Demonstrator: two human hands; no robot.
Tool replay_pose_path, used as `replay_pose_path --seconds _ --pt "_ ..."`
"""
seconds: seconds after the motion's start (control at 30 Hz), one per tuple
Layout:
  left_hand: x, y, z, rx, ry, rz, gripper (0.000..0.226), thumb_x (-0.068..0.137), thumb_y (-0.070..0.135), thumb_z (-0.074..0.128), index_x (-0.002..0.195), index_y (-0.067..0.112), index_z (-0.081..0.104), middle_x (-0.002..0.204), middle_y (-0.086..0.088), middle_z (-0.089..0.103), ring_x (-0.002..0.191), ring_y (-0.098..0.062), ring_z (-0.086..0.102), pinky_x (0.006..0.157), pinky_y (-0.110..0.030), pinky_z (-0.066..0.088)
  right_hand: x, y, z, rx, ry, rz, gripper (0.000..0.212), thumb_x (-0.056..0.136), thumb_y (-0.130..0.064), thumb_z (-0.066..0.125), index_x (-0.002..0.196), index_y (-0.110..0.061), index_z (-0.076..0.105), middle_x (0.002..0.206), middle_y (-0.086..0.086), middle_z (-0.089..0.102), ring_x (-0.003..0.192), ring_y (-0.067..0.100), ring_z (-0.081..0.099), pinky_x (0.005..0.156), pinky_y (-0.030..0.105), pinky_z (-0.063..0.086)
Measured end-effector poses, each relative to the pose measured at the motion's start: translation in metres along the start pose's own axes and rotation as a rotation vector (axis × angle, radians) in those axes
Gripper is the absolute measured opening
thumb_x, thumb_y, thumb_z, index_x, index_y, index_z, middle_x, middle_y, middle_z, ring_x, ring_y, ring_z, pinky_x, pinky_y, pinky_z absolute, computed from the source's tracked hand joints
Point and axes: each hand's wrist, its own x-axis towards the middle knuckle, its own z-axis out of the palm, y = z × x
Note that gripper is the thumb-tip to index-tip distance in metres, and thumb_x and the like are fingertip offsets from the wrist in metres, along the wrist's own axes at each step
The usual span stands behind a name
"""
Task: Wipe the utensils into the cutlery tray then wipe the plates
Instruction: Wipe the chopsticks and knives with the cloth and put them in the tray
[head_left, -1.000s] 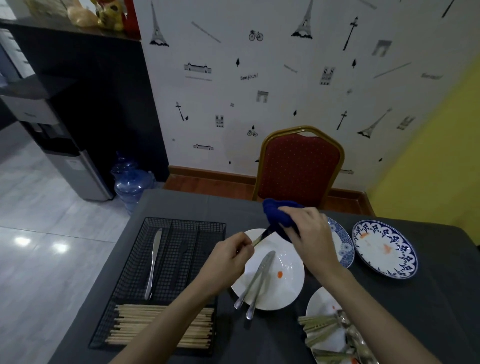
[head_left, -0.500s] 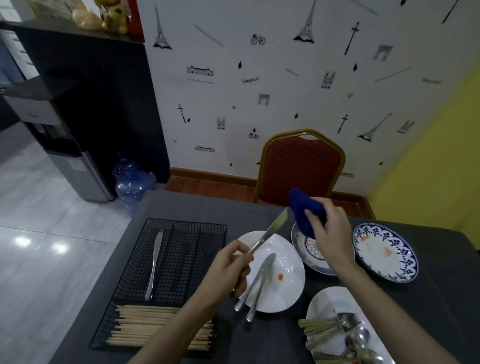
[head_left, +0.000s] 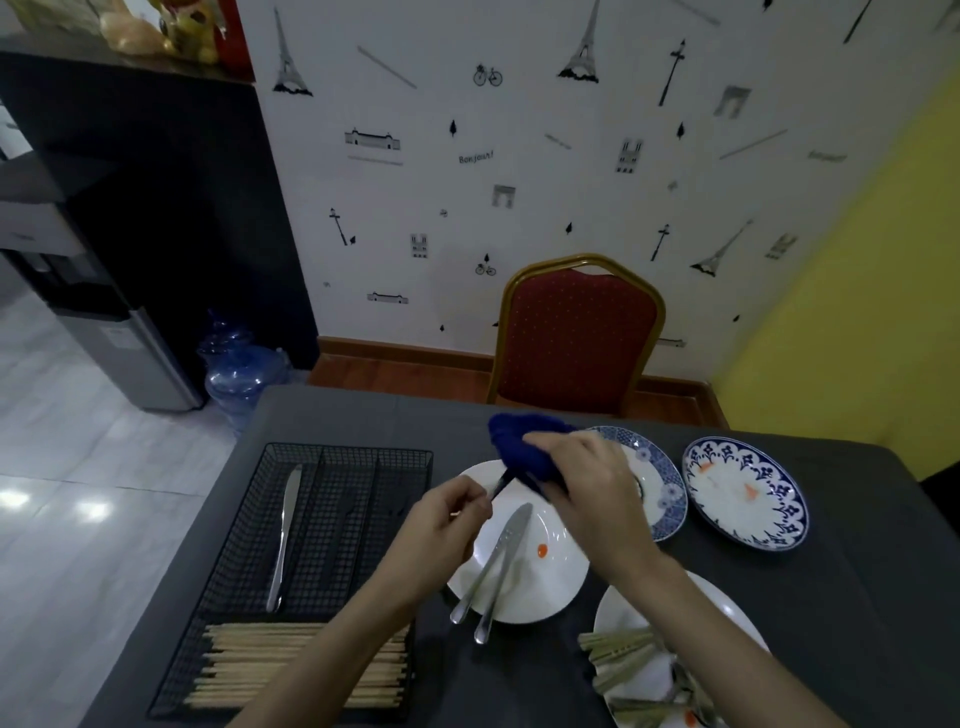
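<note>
Fingers of our left hand pinch a steel table knife; right hand clamps blue cloth around its blade; one knife sits in black wire cutlery tray; two knives, plates unwiped.

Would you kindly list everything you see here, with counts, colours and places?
Tray: one, black wire, table left.
Chopsticks: a bundle, pale wood, tray's near compartment.
Knives: one in tray, two on white plate, one being wiped; silver.
White plates: two, centre and near right.
Patterned plates: two, blue-white, far right.
Cloth: one, blue, around the held knife.
Chair: one, red, beyond table.
Water jug: one, blue, on floor.
Left hand: holds knife handle.
Right hand: grips cloth.
</note>
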Motion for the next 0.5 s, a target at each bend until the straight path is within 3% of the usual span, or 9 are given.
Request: replay_pose_path --seconds 0.07,0.23,0.33,0.4,0.5 --pt "0.005 0.004 0.001 0.028 0.024 0.024 0.016 0.095 0.016 0.051 0.082 0.009 0.059 0.055 0.010 0.049 0.050 -0.010 0.042 0.050 -0.026 0.035 0.011 0.004 -0.003 -0.036 0.020 0.060 0.040 0.076 -0.010 0.073 0.113 -0.017 0.061 0.101 -0.002 0.064 0.092 0.021 0.054 0.075 0.032 0.037" --pt "0.019 0.012 -0.001 -0.009 0.043 0.061 0.017 0.095 0.009 0.049 0.081 0.011 0.057 0.050 0.013 0.048 0.045 -0.005 0.041 0.048 -0.022 0.035 0.010 -0.018 0.005 0.033 -0.029 -0.081 0.037 0.077 -0.014 0.067 0.113 -0.017 0.061 0.102 -0.002 0.062 0.095 0.017 0.050 0.076 0.028 0.033" --pt "0.014 0.001 -0.004 0.031 0.039 0.042 0.016 0.094 0.013 0.051 0.081 0.007 0.058 0.051 0.012 0.048 0.047 -0.007 0.041 0.049 -0.026 0.034 0.018 0.009 0.009 -0.003 -0.002 0.152 0.034 0.082 -0.015 0.069 0.114 -0.020 0.059 0.099 0.000 0.063 0.091 0.023 0.053 0.074 0.034 0.038" --pt "0.013 -0.003 -0.001 0.035 0.043 0.033 0.016 0.094 0.014 0.051 0.081 0.008 0.059 0.050 0.011 0.048 0.047 -0.008 0.041 0.050 -0.027 0.034 0.012 0.007 0.011 -0.001 0.004 0.214 0.034 0.082 -0.017 0.070 0.114 -0.022 0.059 0.099 -0.001 0.063 0.092 0.022 0.053 0.075 0.035 0.038" --pt "0.017 -0.001 0.001 -0.005 0.031 0.041 0.017 0.095 0.011 0.049 0.081 0.013 0.059 0.051 0.011 0.047 0.046 -0.008 0.040 0.049 -0.024 0.034 -0.009 -0.021 0.013 0.083 -0.057 0.042 0.040 0.077 -0.015 0.073 0.115 -0.021 0.058 0.103 -0.003 0.061 0.095 0.016 0.050 0.079 0.031 0.036"
